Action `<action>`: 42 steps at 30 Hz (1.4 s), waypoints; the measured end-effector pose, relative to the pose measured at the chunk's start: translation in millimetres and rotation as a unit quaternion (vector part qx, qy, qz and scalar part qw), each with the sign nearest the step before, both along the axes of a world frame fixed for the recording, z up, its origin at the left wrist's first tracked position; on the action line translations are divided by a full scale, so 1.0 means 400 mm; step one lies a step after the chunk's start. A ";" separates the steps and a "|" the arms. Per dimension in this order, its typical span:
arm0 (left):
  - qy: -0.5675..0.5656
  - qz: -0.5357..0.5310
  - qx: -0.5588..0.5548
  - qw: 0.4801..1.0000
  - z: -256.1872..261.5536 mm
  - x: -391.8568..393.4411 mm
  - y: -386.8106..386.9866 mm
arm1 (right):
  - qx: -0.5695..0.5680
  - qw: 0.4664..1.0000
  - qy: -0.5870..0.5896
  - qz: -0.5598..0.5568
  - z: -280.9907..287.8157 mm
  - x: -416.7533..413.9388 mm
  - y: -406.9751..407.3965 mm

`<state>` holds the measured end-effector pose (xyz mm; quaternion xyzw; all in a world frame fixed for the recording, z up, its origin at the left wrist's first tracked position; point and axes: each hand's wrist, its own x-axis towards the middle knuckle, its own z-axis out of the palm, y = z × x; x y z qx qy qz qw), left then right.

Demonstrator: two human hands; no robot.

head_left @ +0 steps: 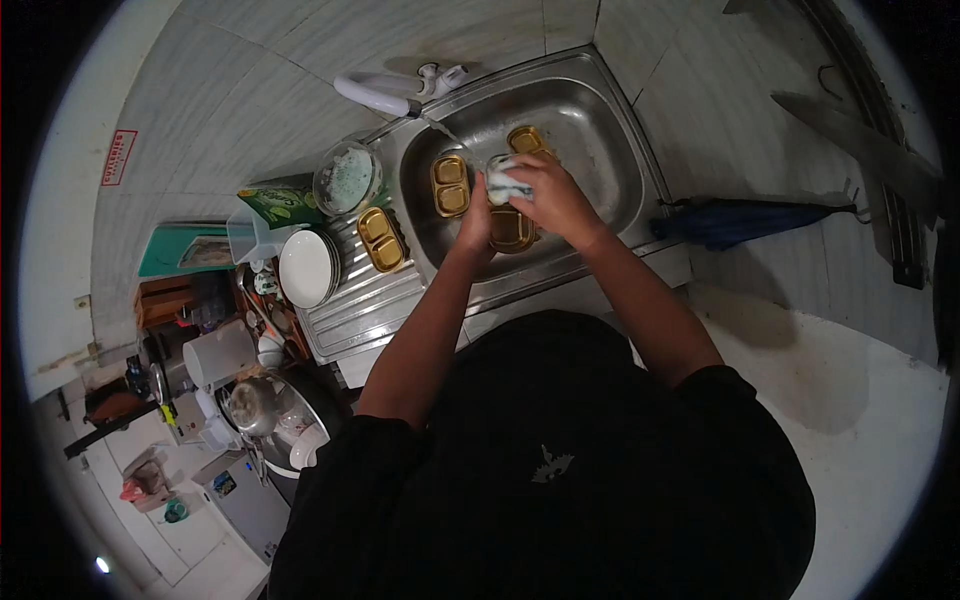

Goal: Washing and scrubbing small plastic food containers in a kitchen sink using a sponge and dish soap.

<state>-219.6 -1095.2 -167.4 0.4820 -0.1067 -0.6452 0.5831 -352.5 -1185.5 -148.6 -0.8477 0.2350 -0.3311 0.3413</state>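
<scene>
My left hand [475, 219] grips the edge of a gold two-compartment dish [513, 231] over the steel sink basin [596, 169]. My right hand [553, 191] presses a foamy sponge [507, 182] against the upper part of that dish, hiding some of it. Left of my hands, a second gold dish [450, 186] lies in the basin. Another gold dish [526, 139] sits beyond my right hand, partly covered by it. Water runs from a white faucet [379, 96] into the basin. One more gold dish [382, 240] rests on the ribbed drainboard [360, 319].
A bowl of suds [348, 178], a green pouch [279, 204] and stacked white plates [307, 268] stand at the left. A folded dark umbrella [757, 220] hangs right of the sink, below a large knife [855, 142]. Lower left, a large pan [289, 457] holds dishes.
</scene>
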 end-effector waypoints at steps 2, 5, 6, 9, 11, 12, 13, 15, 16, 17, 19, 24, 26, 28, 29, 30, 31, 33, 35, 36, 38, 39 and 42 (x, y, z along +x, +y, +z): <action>0.029 -0.047 0.033 0.998 0.014 0.019 -0.001 | 0.006 0.999 -0.008 0.049 -0.022 -0.022 -0.023; 0.050 -0.103 -0.018 0.993 -0.031 0.042 0.025 | -0.024 0.989 0.097 0.106 -0.005 -0.040 -0.048; 0.053 -0.105 -0.017 0.993 -0.029 0.035 0.022 | -0.042 0.986 0.136 0.083 -0.003 -0.038 -0.053; 0.067 -0.100 -0.001 0.993 -0.022 0.010 0.016 | -0.038 0.984 0.171 0.020 0.007 -0.017 -0.040; 0.069 -0.072 0.016 0.995 -0.012 -0.003 0.001 | -0.016 0.986 0.166 -0.018 0.006 0.007 -0.015; 0.067 -0.040 0.032 0.996 -0.011 -0.002 0.001 | -0.011 0.994 0.097 -0.038 0.000 0.023 0.003; 0.067 -0.036 0.033 0.997 -0.015 0.007 0.002 | -0.006 0.998 0.027 -0.057 -0.004 0.032 0.013; 0.027 0.018 0.041 0.999 -0.020 0.026 -0.001 | 0.027 0.999 -0.003 -0.033 -0.013 0.027 0.010; 0.018 0.024 0.037 0.999 -0.021 0.031 -0.004 | 0.043 0.999 -0.007 0.003 -0.018 0.019 0.004; 0.019 0.026 0.037 0.999 -0.024 0.037 -0.007 | 0.058 0.997 -0.011 0.038 -0.023 0.014 0.001; 0.064 0.071 -0.034 0.995 -0.032 0.045 -0.009 | 0.065 0.998 0.018 0.018 0.001 -0.004 0.013; 0.041 0.042 -0.037 0.998 -0.050 0.036 -0.027 | 0.012 0.993 0.113 -0.041 0.005 -0.010 0.068; 0.038 0.054 -0.015 0.998 -0.058 0.023 -0.031 | 0.009 0.996 0.068 -0.048 -0.004 -0.002 0.083; 0.029 0.064 0.006 0.998 -0.071 0.026 -0.036 | 0.031 0.997 0.064 -0.001 -0.007 0.002 0.082; 0.029 0.063 0.007 0.998 -0.076 0.035 -0.038 | 0.053 0.996 0.060 0.048 -0.009 0.003 0.080; 0.024 0.041 0.008 0.999 -0.075 0.046 -0.038 | 0.023 0.997 0.042 0.068 -0.021 0.002 0.078; 0.019 0.019 0.009 1.000 -0.076 0.052 -0.039 | 0.024 0.997 0.042 0.068 -0.033 -0.009 0.067; 0.027 0.020 0.018 0.999 -0.082 0.049 -0.042 | -0.031 0.986 0.098 0.133 -0.041 -0.030 0.044; 0.036 0.020 0.027 0.999 -0.089 0.039 -0.038 | -0.003 0.980 0.153 0.124 -0.037 -0.040 0.027; 0.038 0.027 0.022 0.999 -0.088 0.026 -0.037 | 0.023 0.971 0.209 0.115 -0.032 -0.045 0.021; 0.041 0.033 0.017 0.998 -0.083 0.017 -0.042 | 0.003 0.982 0.178 0.058 -0.037 -0.029 0.033; 0.023 0.035 0.010 0.999 -0.078 0.019 -0.051 | -0.018 0.989 0.145 0.000 -0.041 -0.017 0.042; -0.016 0.024 0.014 0.999 -0.063 0.025 -0.058 | 0.016 0.998 0.032 -0.061 -0.053 0.014 0.083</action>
